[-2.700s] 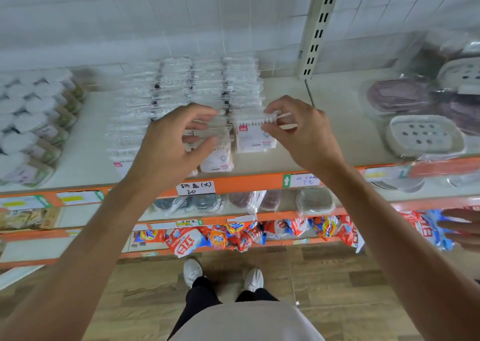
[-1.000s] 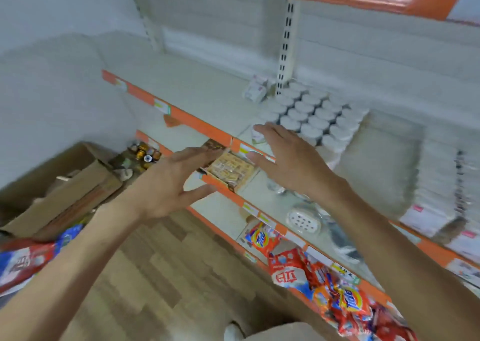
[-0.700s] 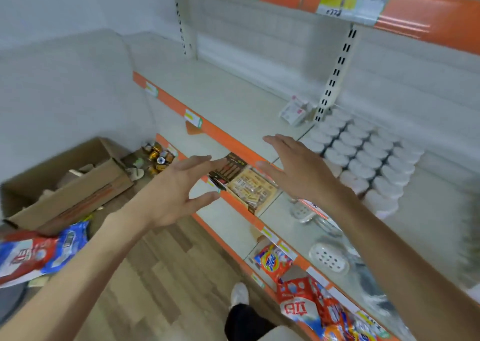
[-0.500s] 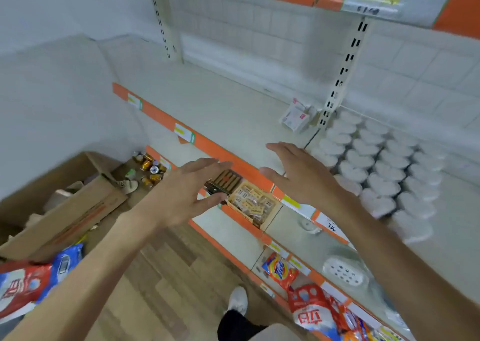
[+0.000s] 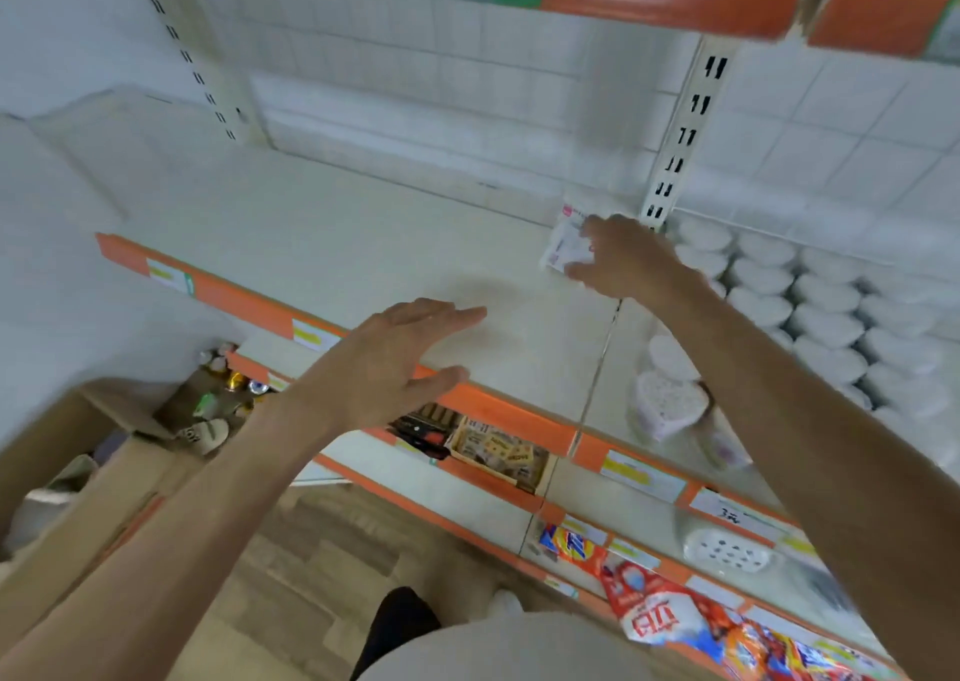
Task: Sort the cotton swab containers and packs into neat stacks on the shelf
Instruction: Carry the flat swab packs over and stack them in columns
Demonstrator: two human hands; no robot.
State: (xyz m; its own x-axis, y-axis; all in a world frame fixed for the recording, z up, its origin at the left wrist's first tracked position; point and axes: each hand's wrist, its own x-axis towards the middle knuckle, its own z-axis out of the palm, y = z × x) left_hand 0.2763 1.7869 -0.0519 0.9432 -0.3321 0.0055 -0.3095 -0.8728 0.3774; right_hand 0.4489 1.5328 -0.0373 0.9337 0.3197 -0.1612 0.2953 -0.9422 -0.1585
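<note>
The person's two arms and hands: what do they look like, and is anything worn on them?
Both forearms are bare to the frame edge; no sleeve shows. The left hand and the right hand wear no glove, and I see no watch, ring or bracelet on either wrist or finger. The picture is slightly blurred, so a very thin ring could escape notice.

Pale cream metal shelf board (image 5: 363, 244) edged in an orange strip at centre frame, white heart-shaped plastic containers (image 5: 826, 311) at right, white pack with pink print (image 5: 563, 244) upper centre, red-and-orange detergent bags (image 5: 654, 613) lower right, brown cardboard box (image 5: 67, 478) lower left
</note>
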